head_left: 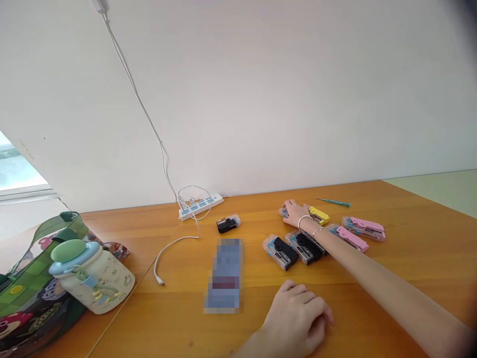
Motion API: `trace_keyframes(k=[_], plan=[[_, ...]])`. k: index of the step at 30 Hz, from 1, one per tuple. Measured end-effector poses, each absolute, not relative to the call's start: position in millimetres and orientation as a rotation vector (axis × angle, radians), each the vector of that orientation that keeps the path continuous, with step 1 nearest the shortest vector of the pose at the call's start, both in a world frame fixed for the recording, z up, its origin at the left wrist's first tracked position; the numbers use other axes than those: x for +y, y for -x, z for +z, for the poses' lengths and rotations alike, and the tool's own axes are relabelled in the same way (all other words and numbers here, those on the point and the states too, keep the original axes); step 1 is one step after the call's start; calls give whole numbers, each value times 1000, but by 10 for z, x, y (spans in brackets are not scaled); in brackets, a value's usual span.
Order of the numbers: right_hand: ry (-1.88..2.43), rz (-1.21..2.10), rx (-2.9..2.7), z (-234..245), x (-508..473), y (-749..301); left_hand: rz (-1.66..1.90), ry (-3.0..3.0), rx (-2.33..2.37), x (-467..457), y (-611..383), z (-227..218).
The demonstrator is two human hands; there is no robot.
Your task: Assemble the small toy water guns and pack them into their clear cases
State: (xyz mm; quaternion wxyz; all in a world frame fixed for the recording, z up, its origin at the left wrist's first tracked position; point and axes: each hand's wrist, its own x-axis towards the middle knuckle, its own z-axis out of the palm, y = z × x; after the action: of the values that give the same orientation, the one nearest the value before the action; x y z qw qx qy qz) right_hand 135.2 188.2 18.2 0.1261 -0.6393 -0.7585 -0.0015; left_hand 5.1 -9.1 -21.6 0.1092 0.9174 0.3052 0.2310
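Observation:
My right hand (294,213) lies palm down at the far end of a group of small packaged items, its fingers over a clear plastic pack (283,213). A yellow device in a clear pack (318,215) sits just beyond its wrist. Below that arm lie two black devices in clear packs (280,252) (305,247), and to its right are two pink ones (363,228) (350,238). My left hand (294,318) rests loosely curled on the wooden table (357,293) near the front, holding nothing. A pixelated blur (223,276) hides a flat object to its left.
A small black device (226,223) lies near a white power strip (201,206) at the wall. A white cable (175,253) trails across the table. A teal screwdriver (333,201) lies at the back. A bottle (91,278) and printed bag (37,278) stand left.

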Motion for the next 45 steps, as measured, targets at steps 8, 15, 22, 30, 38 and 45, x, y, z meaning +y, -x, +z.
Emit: trace_keyframes(k=[8,15,22,30,38,45], plan=[[1354,204,-2182,363,1072,-1464,703,-2383,989,-115,-44,-128],[1011,539,-2084,39,185,-1844,808,-1862,1098,-91,-24,-48],[1048,413,-2090,-109,-75,-1727,820,-1776,1127,-108,-22,-57],[1089,543,-2026,-37,-71,-1758,994,-1479,1139,-54,-6,7],[949,1591,-1741,-16,-23,-1783,1066,-1364,1110,-57,-11,34],[827,1754,-1690,13,91,-1848,1022,-1352,1102,-12,12,-21]])
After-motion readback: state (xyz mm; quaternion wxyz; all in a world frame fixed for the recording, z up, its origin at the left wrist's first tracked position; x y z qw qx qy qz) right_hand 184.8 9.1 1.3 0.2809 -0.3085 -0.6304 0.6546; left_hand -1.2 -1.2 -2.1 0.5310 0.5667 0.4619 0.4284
